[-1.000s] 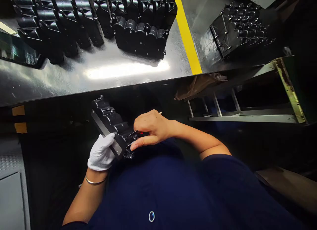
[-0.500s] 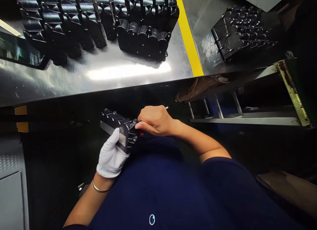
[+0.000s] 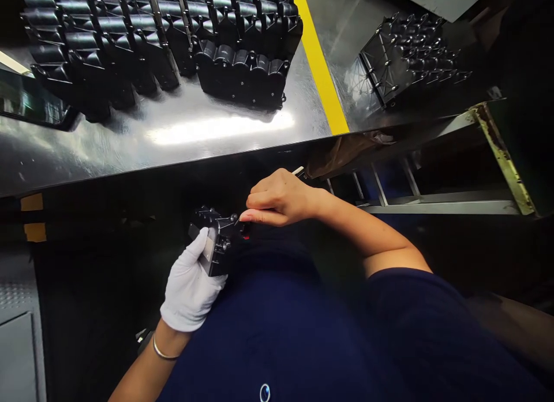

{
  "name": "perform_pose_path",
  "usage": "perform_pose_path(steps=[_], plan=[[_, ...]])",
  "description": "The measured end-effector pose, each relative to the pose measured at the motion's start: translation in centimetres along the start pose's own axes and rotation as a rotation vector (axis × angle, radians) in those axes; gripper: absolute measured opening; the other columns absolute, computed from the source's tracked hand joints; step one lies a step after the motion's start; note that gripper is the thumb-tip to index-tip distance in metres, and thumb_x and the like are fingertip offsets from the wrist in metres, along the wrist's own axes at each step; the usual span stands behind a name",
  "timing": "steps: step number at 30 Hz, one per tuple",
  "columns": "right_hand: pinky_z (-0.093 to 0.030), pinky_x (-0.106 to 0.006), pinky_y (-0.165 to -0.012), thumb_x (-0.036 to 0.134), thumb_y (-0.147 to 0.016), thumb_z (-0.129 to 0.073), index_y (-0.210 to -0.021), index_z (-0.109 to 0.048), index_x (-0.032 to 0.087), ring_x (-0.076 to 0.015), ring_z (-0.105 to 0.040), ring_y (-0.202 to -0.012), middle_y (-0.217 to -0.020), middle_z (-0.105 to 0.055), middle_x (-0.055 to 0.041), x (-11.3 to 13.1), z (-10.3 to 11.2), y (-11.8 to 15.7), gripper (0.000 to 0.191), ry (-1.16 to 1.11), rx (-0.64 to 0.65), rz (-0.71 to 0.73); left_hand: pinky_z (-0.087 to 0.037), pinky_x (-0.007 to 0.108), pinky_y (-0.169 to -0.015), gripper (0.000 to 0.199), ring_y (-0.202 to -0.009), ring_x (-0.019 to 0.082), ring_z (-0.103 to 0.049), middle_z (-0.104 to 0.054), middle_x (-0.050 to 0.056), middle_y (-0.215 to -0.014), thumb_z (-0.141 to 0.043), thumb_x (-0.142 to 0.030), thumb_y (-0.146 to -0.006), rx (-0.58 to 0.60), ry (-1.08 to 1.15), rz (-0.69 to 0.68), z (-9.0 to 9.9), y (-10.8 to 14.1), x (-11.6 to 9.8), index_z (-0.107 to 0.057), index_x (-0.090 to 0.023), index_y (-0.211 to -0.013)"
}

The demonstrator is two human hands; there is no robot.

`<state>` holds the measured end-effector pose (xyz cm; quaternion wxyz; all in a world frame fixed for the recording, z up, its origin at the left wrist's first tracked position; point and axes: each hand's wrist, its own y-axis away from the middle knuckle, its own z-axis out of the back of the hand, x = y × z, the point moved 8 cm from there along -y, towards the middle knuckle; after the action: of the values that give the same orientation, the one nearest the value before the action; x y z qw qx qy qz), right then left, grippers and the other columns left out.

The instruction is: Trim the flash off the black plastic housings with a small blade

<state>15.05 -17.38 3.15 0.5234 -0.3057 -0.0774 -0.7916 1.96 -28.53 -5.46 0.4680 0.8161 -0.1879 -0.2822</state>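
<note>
My left hand [image 3: 190, 286], in a white glove, is closed around a black moulded part [image 3: 220, 249] with ribs, round bosses and a grey flat side face. The part is held tilted in front of my body, my thumb on its grey face. My bare right hand [image 3: 279, 200] is closed on a slim tool [image 3: 298, 171] whose pale end pokes out behind the fist. Beyond my right thumb, the tool's thin tip meets or nearly meets a boss at the part's upper right corner. Most of the tool is hidden in my fingers.
A shiny metal table [image 3: 182, 139] lies ahead, with rows of similar black parts [image 3: 242, 81] on it. Past a yellow stripe [image 3: 322, 67] stands another stack of black parts [image 3: 402, 61]. A metal frame [image 3: 450, 207] is at the right below the table edge.
My right hand has risen slightly and turned, showing more of the tool's pale end. The left hand has turned the part, so its grey face shows less and its end more.
</note>
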Motion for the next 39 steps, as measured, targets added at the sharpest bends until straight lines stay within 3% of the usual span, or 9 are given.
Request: perform_pose_path(steps=[4,7,9,14,18,25,28,32,39], plan=[[-0.028,-0.024,-0.054,0.049,-0.101,-0.045,-0.059,-0.052,0.017,-0.0071,-0.038,-0.051,-0.055,-0.048,0.0028,-0.8,-1.1,0.3,0.053,-0.332,0.220,-0.038,-0.059,0.014,-0.079,0.040,-0.071,0.010,-0.074,-0.076,0.003,-0.078,-0.035,-0.019,-0.103,-0.110,0.161,0.203,0.3,0.4,1.9,-0.071,-0.020,-0.085],[-0.031,-0.022,-0.051,0.054,-0.098,-0.049,-0.062,-0.063,0.014,-0.0057,-0.039,-0.050,-0.055,-0.052,0.0020,-0.2,-2.8,1.1,0.055,-0.712,0.487,-0.027,-0.060,0.015,-0.075,0.037,-0.068,0.011,-0.074,-0.077,0.004,-0.078,-0.038,-0.020,-0.103,-0.104,0.156,0.249,-0.1,0.5,2.2,-0.072,-0.018,-0.088],[-0.033,-0.022,-0.052,0.059,-0.095,-0.051,-0.071,-0.071,0.011,-0.0063,-0.043,-0.052,-0.056,-0.053,0.0011,0.1,-3.4,1.4,0.058,-0.890,0.528,-0.054,-0.060,0.015,-0.072,0.037,-0.067,0.011,-0.074,-0.077,0.003,-0.078,-0.037,-0.023,-0.104,-0.095,0.156,0.197,-0.1,0.2,1.4,-0.072,-0.018,-0.091],[-0.034,-0.023,-0.054,0.065,-0.095,-0.046,-0.100,-0.076,0.009,-0.0076,-0.040,-0.057,-0.059,-0.045,0.0041,-3.1,-2.6,1.2,0.063,-0.871,-0.131,-0.434,-0.057,0.010,-0.064,0.038,-0.058,0.007,-0.071,-0.076,-0.003,-0.071,-0.038,-0.023,-0.103,-0.042,0.214,-0.060,-0.1,-0.3,-1.9,-0.071,-0.024,-0.085],[-0.042,-0.024,-0.064,0.065,-0.088,-0.057,-0.090,-0.077,0.013,-0.0101,-0.051,-0.069,-0.074,-0.058,-0.0010,-2.8,-3.6,1.6,0.056,-0.864,-0.391,-0.509,-0.052,0.004,-0.062,0.044,-0.058,0.004,-0.070,-0.076,-0.004,-0.071,-0.033,-0.013,-0.103,-0.005,0.192,-0.125,-0.6,-0.3,-2.4,-0.071,-0.025,-0.082],[-0.044,-0.024,-0.059,0.061,-0.085,-0.064,-0.073,-0.065,0.015,-0.0098,-0.051,-0.064,-0.068,-0.056,0.0009,-1.7,-5.8,2.1,0.047,-0.997,-0.540,-0.646,-0.057,0.010,-0.070,0.044,-0.073,0.006,-0.074,-0.077,-0.003,-0.077,-0.031,-0.010,-0.103,-0.016,0.194,-0.190,-1.4,-0.5,-1.7,-0.073,-0.024,-0.100],[-0.041,-0.022,-0.053,0.061,-0.082,-0.067,-0.071,-0.059,0.016,-0.0086,-0.047,-0.058,-0.063,-0.051,0.0034,-1.2,-6.9,2.4,0.047,-1.045,-0.665,-0.720,-0.057,0.010,-0.070,0.045,-0.074,0.007,-0.074,-0.078,-0.001,-0.080,-0.029,-0.011,-0.103,-0.024,0.204,-0.141,-1.7,-0.5,-1.1,-0.072,-0.024,-0.110],[-0.039,-0.022,-0.050,0.066,-0.088,-0.056,-0.074,-0.058,0.017,-0.0074,-0.041,-0.052,-0.059,-0.044,0.0054,-1.1,-7.2,3.0,0.050,-1.010,-0.886,-0.728,-0.055,0.007,-0.061,0.041,-0.062,0.006,-0.072,-0.076,0.000,-0.073,-0.033,-0.014,-0.103,-0.006,0.257,-0.024,-1.5,-0.4,-0.2,-0.074,-0.021,-0.101],[-0.049,-0.026,-0.064,0.045,-0.101,-0.045,-0.086,-0.068,0.015,-0.0129,-0.060,-0.068,-0.075,-0.066,-0.0058,-0.3,-2.2,2.3,0.041,-0.490,-0.622,-0.338,-0.056,0.008,-0.068,0.039,-0.070,0.009,-0.073,-0.078,0.002,-0.079,-0.037,-0.014,-0.101,-0.033,0.163,-0.059,-0.9,-0.4,-1.4,-0.076,-0.020,-0.102]])
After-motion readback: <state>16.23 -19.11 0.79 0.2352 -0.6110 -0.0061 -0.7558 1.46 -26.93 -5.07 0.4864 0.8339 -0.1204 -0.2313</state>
